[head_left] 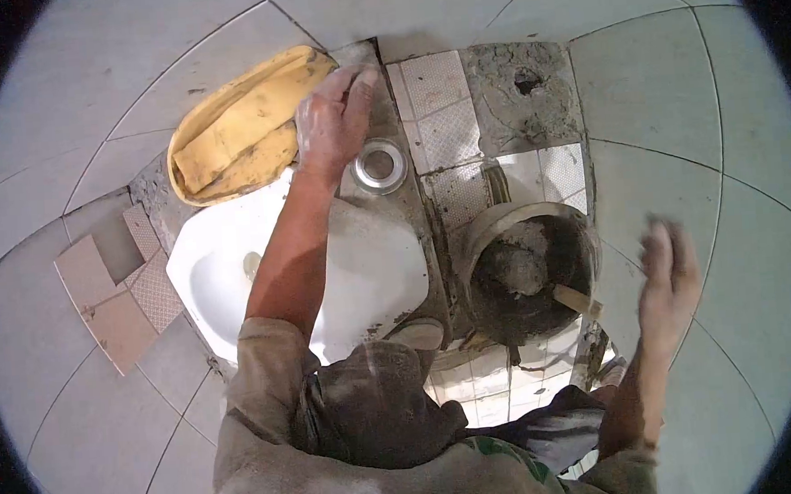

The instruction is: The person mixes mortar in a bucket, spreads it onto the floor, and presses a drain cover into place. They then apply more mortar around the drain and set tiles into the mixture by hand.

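Note:
My left hand (pixel 334 124) is beside the right end of a yellow, mortar-stained tub (pixel 243 125), over the ledge by the wall. Its fingers are bent together near the corner; what they hold, if anything, is too small to tell. Just below it lies a round metal-coloured ring (pixel 379 166). A white ceramic basin (pixel 369 258) lies under my left forearm. My right hand (pixel 669 285) is raised at the right, slightly blurred, with fingers stretched out and nothing in it. To its left stands a bucket (pixel 481 233) with grey mortar and a wooden handle (pixel 577 299) inside.
Patterned tiles (pixel 435 86) and a rough grey mortar patch (pixel 532 116) with a small hole lie behind the bucket. Loose tile pieces (pixel 120 332) are at the left. Large pale wall tiles (pixel 649 96) surround the work area.

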A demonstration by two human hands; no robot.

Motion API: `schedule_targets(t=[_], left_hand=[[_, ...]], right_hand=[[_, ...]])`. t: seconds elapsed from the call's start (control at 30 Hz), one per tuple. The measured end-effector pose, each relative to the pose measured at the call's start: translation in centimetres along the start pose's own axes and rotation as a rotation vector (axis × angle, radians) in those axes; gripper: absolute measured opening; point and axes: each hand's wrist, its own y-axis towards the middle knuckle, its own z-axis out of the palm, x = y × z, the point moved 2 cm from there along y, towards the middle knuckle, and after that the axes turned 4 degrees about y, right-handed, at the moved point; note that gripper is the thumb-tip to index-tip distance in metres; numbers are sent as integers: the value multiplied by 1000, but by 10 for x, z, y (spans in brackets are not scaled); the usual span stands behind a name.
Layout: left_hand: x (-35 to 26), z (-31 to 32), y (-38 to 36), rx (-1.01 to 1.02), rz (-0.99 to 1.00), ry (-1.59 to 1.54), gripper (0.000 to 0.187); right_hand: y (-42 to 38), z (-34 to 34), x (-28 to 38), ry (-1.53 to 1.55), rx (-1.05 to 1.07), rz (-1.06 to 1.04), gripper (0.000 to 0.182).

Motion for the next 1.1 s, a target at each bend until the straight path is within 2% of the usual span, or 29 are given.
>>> schedule_targets(t=[0.03, 0.07, 0.1, 0.13, 0.17, 0.2, 0.23, 0.3, 0.33, 0.4, 0.43, 0.5, 0.53, 0.57, 0.6, 0.67, 0.7, 0.77, 0.87, 0.9, 0.97, 1.07, 1.1], left_hand=[[-3, -1, 3, 73, -63, -14, 35], [-6, -1, 3, 149, -128, -27, 37], [-9, 0, 5, 146, -123, -29, 37], [-12, 1, 8, 163, -110, -18, 38], [-14, 3, 9, 185, -98, -9, 39], [-13, 7, 9, 184, -86, -17, 39], [-8, 14, 8, 184, -21, 32, 39], [-9, 26, 13, 224, 96, -1, 37], [-6, 35, 17, 238, 124, -34, 37], [6, 54, 19, 211, 325, -28, 34], [13, 60, 20, 217, 333, -49, 34], [18, 69, 28, 119, 661, 228, 24], [19, 74, 30, 118, 670, 222, 24], [19, 80, 30, 217, 619, 245, 23], [21, 85, 29, 315, 565, 268, 23], [26, 91, 30, 262, 638, 264, 22], [28, 93, 28, 205, 698, 260, 21], [25, 91, 25, 245, 640, 299, 21], [13, 87, 31, 315, 591, 328, 20], [10, 85, 32, 345, 593, 301, 19], [6, 85, 33, 359, 601, 331, 18], [1, 89, 35, 347, 622, 293, 16], [0, 88, 36, 321, 628, 240, 15]], right_hand=[[10, 25, 26, 23, 162, -38, 21], [24, 52, 43, -215, 306, -317, 17], [34, 94, 52, -159, 429, -500, 12], [48, 144, 37, -283, 566, -999, 20], [44, 179, 53, -408, 681, -881, 31], [39, 195, 76, -383, 889, -514, 42], [31, 220, 76, -415, 858, -414, 37], [23, 278, 30, -396, 766, -733, 25], [24, 270, 34, -419, 740, -703, 25], [21, 254, 33, -412, 756, -554, 16], [32, 247, 22, -438, 827, -611, 14], [62, 215, -10, -455, 754, -757, 16], [88, 194, -30, -456, 719, -779, 18], [108, 176, -46, -456, 685, -797, 20], [122, 146, -33, -432, 706, -365, 22], [173, 142, -105, -438, 658, -212, 25], [192, 148, -137, -438, 661, -204, 25], [228, 166, -190, -463, 503, -94, 33], [264, 219, -228, -562, 522, -179, 34], [265, 229, -221, -546, 532, -177, 34], [266, 233, -190, -348, 433, 177, 34], [270, 247, -179, -386, 468, 149, 35], [276, 264, -198, -299, 393, 195, 35]])
